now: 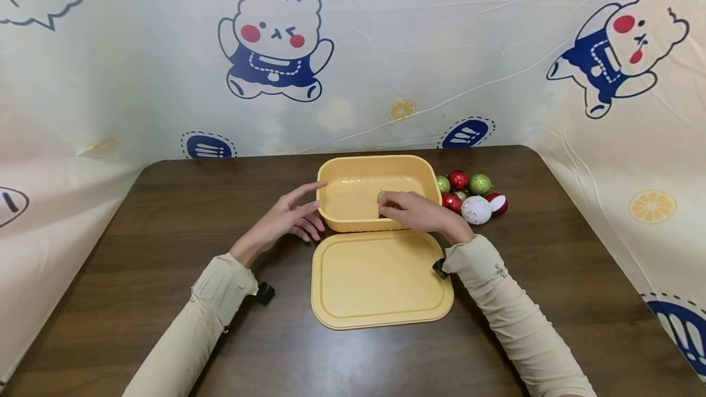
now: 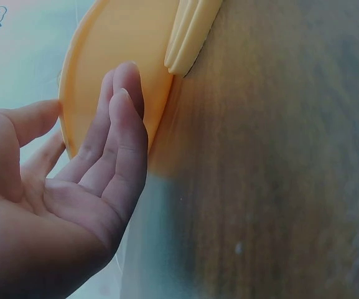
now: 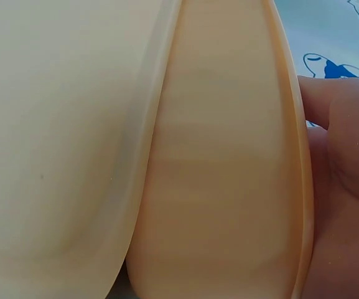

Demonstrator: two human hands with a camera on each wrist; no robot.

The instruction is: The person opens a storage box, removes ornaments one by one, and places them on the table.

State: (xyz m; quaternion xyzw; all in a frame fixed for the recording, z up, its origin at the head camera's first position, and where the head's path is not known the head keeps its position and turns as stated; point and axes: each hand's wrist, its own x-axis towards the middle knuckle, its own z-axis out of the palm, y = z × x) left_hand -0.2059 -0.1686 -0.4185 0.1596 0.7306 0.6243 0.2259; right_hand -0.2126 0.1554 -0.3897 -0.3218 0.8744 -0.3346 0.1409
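A yellow plastic box (image 1: pixel 358 167) stands uncovered on the table. My right hand (image 1: pixel 413 210) reaches over its front rim, fingers curled down round a small gold glitter ball (image 1: pixel 381 195); a bit of red shows below the fingers, too covered to identify. In the right wrist view the box wall hides those fingertips, and only part of the hand (image 3: pixel 347 162) appears. With fingers spread and fairly straight, my left hand (image 1: pixel 284 219) touches the box's left end. Its thumb meets the rim in the left wrist view. The matching yellow lid (image 1: pixel 382 280) lies flat in front of the box.
Right of the box cluster glitter balls in red (image 1: pixel 458 179) and green (image 1: pixel 480 184), a white speckled egg (image 1: pixel 477 210) and a red-and-white piece (image 1: pixel 498 203). The brown wooden table (image 1: pixel 220 219) meets a printed cloth (image 1: pixel 364 66) at the back and sides.
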